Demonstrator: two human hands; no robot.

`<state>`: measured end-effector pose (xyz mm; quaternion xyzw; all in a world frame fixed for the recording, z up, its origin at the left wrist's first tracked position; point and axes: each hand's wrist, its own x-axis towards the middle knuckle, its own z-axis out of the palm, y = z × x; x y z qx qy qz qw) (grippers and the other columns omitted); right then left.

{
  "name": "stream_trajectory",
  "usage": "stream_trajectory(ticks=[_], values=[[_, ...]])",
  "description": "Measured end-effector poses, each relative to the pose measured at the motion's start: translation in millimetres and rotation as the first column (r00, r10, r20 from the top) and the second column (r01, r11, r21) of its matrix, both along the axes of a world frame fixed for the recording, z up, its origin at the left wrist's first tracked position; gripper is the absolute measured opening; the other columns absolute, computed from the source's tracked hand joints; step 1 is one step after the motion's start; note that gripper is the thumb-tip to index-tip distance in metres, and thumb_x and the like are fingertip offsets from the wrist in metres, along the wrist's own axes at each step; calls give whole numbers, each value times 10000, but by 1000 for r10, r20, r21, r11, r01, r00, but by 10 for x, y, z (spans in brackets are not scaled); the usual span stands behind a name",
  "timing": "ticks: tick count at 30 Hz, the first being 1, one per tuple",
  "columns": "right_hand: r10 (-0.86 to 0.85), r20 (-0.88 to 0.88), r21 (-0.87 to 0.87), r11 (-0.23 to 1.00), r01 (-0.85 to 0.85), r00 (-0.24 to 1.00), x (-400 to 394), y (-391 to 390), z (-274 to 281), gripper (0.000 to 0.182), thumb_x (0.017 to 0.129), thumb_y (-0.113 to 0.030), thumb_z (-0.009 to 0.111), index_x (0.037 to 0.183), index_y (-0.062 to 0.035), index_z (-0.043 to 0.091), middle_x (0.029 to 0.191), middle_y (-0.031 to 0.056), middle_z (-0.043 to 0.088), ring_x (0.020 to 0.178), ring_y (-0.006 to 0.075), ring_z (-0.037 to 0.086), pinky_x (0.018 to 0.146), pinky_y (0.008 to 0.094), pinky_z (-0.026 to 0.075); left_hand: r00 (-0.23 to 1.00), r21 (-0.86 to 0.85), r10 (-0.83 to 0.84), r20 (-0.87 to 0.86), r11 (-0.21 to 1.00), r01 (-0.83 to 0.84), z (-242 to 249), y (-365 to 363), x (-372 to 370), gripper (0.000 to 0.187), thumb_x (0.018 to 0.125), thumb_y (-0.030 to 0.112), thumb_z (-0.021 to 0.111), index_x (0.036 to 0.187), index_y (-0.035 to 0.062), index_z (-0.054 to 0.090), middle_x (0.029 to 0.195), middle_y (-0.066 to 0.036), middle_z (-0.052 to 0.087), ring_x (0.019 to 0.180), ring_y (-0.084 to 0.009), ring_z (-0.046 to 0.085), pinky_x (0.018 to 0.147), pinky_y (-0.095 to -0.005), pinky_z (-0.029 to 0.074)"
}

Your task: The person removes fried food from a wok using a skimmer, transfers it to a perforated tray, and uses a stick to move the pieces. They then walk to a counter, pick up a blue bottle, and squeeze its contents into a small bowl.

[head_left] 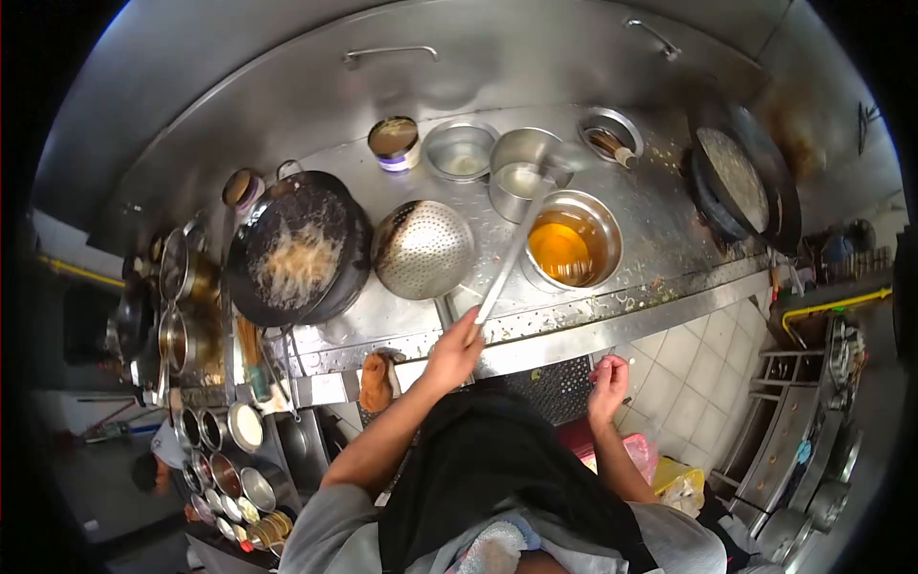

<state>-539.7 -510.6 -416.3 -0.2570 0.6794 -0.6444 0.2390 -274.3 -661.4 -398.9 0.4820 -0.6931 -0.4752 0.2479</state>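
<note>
My left hand [454,356] is closed around the long handle of a ladle [505,273]. Its blurred bowl end is over a steel pot [512,203] at the back of the counter. In front of that pot stands a second steel pot [612,239] holding orange-yellow oil [562,254]. My right hand [609,378] hangs beyond the counter's front edge, fingers loosely curled, with nothing visible in it. Near my left hand, a perforated strainer [424,249] rests on the counter, handle toward me. Left of it, food bubbles in a black wok [298,251].
A steel bowl [461,165], an open can [394,143] and a brush in a round container [612,143] line the back. Another wok [736,182] stands right. A brown cloth [378,383] hangs at the front edge. Ingredient containers [246,428] fill the lower left, near another person [164,454].
</note>
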Motion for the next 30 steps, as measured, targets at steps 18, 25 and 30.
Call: stream_trajectory(ticks=[18, 25, 30], values=[[437, -192, 268, 885, -381, 879, 346, -835, -253, 70, 867, -38, 687, 930, -22, 659, 812, 36, 625, 659, 81, 542, 597, 239, 458, 783, 696, 539, -310, 690, -199, 25, -1814, -232, 27, 940, 120, 525, 934, 103, 546, 713, 2, 547, 490, -104, 504, 408, -243, 423], [508, -292, 225, 860, -458, 811, 702, -1993, -443, 107, 853, -120, 685, 930, -49, 706, 846, 87, 692, 672, 171, 599, 640, 304, 491, 386, 834, 740, -551, 493, 246, 452, -1378, 203, 94, 991, 172, 519, 1050, 103, 542, 768, -10, 548, 531, -77, 493, 398, -231, 404], [498, -202, 391, 831, -397, 843, 967, -3055, -544, 150, 840, -217, 676, 891, -90, 739, 927, 148, 721, 879, 300, 690, 768, 369, 528, 377, 861, 775, -507, 474, 185, 992, -777, 483, 156, 986, 156, 516, 1125, 91, 539, 786, -19, 542, 510, -78, 479, 357, -229, 396]])
